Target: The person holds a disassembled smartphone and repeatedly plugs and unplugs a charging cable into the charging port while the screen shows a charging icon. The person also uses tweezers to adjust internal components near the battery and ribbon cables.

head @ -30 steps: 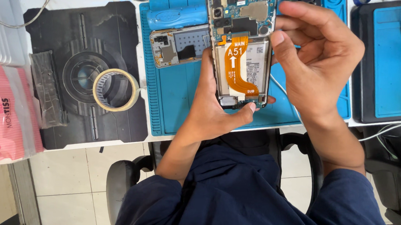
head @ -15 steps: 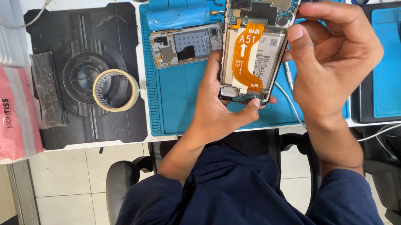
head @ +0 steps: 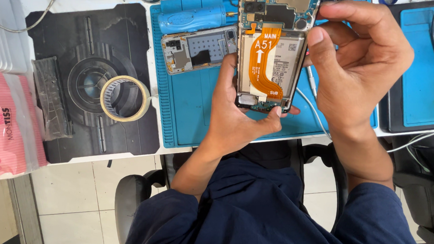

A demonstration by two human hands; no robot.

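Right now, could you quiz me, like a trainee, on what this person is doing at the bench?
1. True or false: the opened phone lies flat on the blue mat, untouched.
2. Which hand grips the phone's bottom edge? A left hand; B right hand.
3. What ring-shaped thing lies on the black mat?

Key
1. False: both hands hold it above the mat.
2. A.
3. A roll of tape.
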